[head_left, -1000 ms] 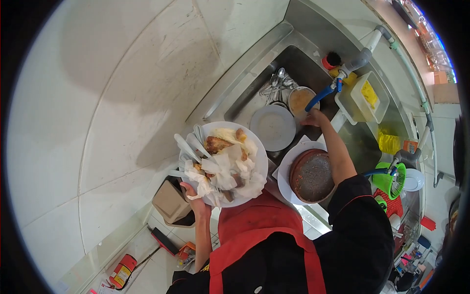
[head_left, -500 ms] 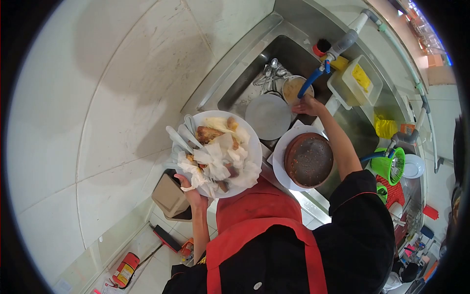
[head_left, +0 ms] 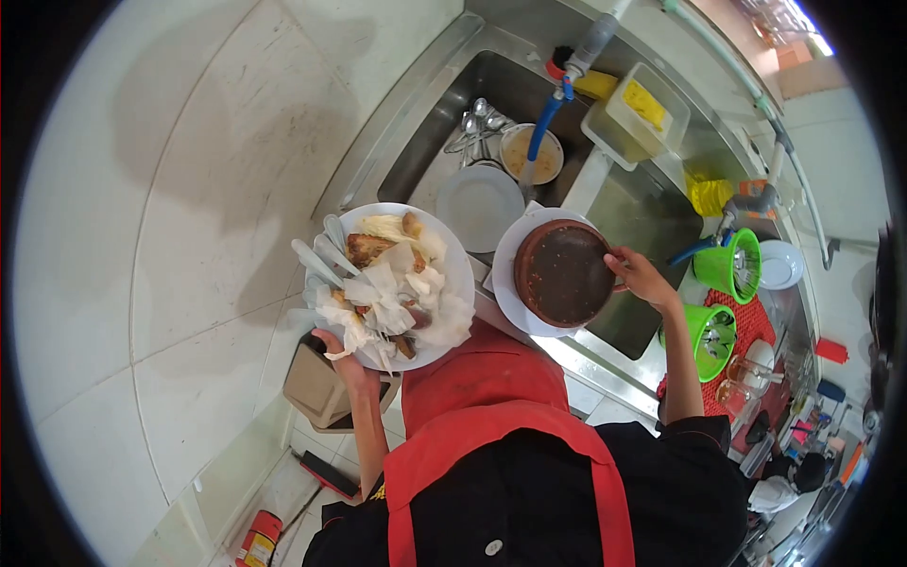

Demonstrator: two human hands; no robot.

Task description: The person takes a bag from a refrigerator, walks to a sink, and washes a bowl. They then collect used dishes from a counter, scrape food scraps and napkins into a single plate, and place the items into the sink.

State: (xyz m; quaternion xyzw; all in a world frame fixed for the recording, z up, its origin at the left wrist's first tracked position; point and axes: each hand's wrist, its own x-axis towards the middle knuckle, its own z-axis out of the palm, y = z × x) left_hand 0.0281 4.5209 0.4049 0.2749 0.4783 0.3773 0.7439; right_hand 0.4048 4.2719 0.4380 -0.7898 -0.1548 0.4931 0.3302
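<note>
My left hand (head_left: 348, 364) is closed on the lower left rim of a white plate (head_left: 453, 326), holding it up left of the sink. Crumpled napkins (head_left: 383, 302), food scraps with bones (head_left: 367, 249) and white plastic spoons (head_left: 316, 263) are piled on it. My right hand (head_left: 644, 279) pinches the right edge of a round brown clay dish (head_left: 564, 274), by what looks like a small handle. The dish rests on another white plate (head_left: 505, 293) at the sink's front edge, with food bits stuck to it.
The left basin (head_left: 402, 175) holds a white plate (head_left: 480, 208), a bowl of cloudy liquid (head_left: 531, 156) and several spoons (head_left: 477, 123). A blue hose (head_left: 545, 128) hangs above. Green baskets (head_left: 710, 345) stand at right; a beige bin (head_left: 326, 383) sits below the left plate.
My right hand has moved from the bowl and stacked plate in the basin to the brown clay dish's edge. My left hand still holds the loaded plate; the view has shifted.
</note>
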